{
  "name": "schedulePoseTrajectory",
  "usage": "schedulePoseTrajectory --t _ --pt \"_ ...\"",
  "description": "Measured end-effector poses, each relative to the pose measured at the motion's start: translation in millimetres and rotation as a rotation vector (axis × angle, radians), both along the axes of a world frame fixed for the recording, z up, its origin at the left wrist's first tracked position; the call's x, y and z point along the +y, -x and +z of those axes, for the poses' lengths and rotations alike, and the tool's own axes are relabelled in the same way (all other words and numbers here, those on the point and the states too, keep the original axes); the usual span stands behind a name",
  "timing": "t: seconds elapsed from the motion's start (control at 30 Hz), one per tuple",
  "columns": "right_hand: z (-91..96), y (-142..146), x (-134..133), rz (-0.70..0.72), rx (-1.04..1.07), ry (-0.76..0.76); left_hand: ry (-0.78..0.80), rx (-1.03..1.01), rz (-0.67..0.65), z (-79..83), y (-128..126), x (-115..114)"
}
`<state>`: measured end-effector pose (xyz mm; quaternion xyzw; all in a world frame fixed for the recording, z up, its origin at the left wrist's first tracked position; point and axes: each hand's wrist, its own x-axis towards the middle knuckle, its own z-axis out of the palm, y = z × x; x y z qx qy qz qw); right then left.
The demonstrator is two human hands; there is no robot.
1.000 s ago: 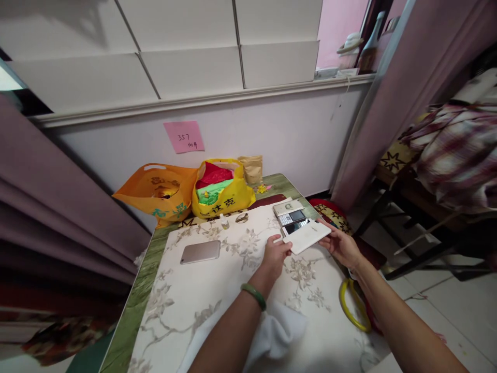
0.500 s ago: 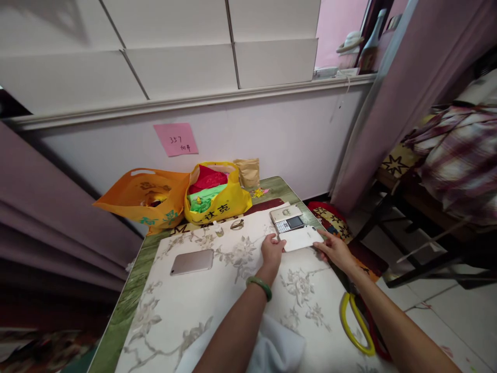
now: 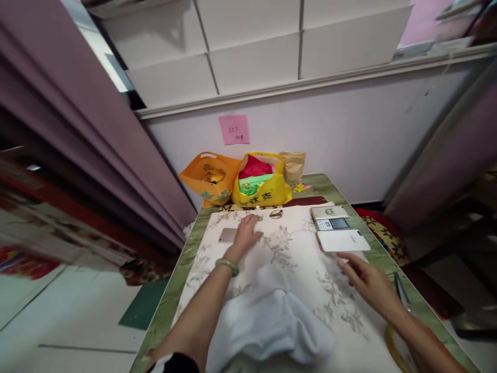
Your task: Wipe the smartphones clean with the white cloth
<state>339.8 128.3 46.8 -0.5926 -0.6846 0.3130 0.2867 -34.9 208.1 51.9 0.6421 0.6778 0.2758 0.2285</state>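
My left hand [image 3: 246, 234], with a green bangle at the wrist, is stretched over the right part of a rose-gold smartphone [image 3: 227, 235] and hides some of it. Its fingers are extended; whether they touch the phone I cannot tell. My right hand [image 3: 361, 275] is open and empty just below a white smartphone [image 3: 344, 241]. Above that phone lie a keypad phone [image 3: 332, 224] and a gold-coloured phone [image 3: 329, 212], in a stack-like row. A pale grey cloth [image 3: 275, 321] lies crumpled between my forearms.
An orange bag [image 3: 209, 178] and a yellow bag [image 3: 264, 194] of bright items stand at the back beside a brown paper pouch [image 3: 294, 165]. A small pair of glasses [image 3: 276, 213] lies before them. Scissors [image 3: 403, 292] with yellow handles are by my right forearm.
My left hand has let go of the white smartphone and moved left to the rose-gold one. My right hand has released the white phone and drawn back slightly. The view has turned left.
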Motion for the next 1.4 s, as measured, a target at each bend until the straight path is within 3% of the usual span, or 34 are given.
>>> schedulePoseTrajectory --t 0.1,0.17,0.23,0.3,0.4,0.53,0.67,0.77,0.93,1.03,1.1,1.17,1.27,1.4 --pt "9.6 49.9 -41.6 0.267 0.052 0.053 0.171 0.167 -0.092 4.7 64.4 -12.0" --pt "8.5 81.7 -67.2 0.438 0.037 0.042 0.263 0.244 -0.127 0.8 88.5 -17.1" --pt "4.1 109.9 -86.0 0.534 -0.033 -0.078 0.307 0.296 -0.156 -3.9 99.5 -19.4" --pt "-0.3 134.8 -96.6 0.619 -0.135 -0.172 0.305 0.330 -0.179 -6.1 101.9 -20.8" --pt "-4.1 165.9 -101.8 0.704 -0.270 -0.190 0.265 0.355 -0.187 -3.9 99.4 -28.5" --pt "-6.7 190.7 -106.2 0.745 -0.338 -0.207 0.203 0.328 -0.120 0.2 98.2 -56.7" --pt "-10.1 198.7 -115.2 0.882 -0.323 -0.162 0.118 0.208 -0.031 2.5 100.2 -89.8" --pt "-8.7 199.7 -122.9 0.898 -0.342 -0.075 0.057 0.046 0.029 6.1 97.1 -106.2" --pt "14.6 187.7 -131.5 0.866 -0.274 0.023 0.012 -0.371 0.114 5.9 68.8 -129.7" --pt "30.1 175.6 -112.2 0.763 -0.038 0.041 0.042 -0.708 0.126 -5.2 44.0 -147.0" --pt "33.4 171.8 -80.0 0.602 0.068 0.030 0.146 -1.333 0.232 -15.6 30.6 -155.5" --pt "30.7 175.5 -35.7 0.438 0.114 0.026 0.196 -1.711 0.317 -25.7 22.1 -159.6" --pt "21.2 198.5 33.4 0.156 0.032 -0.083 0.147 -1.866 0.339 -35.6 18.0 -159.6" --pt "8.8 251.7 90.9 0.022 -0.007 -0.122 0.121 -1.879 0.301 -40.0 20.1 -158.6"
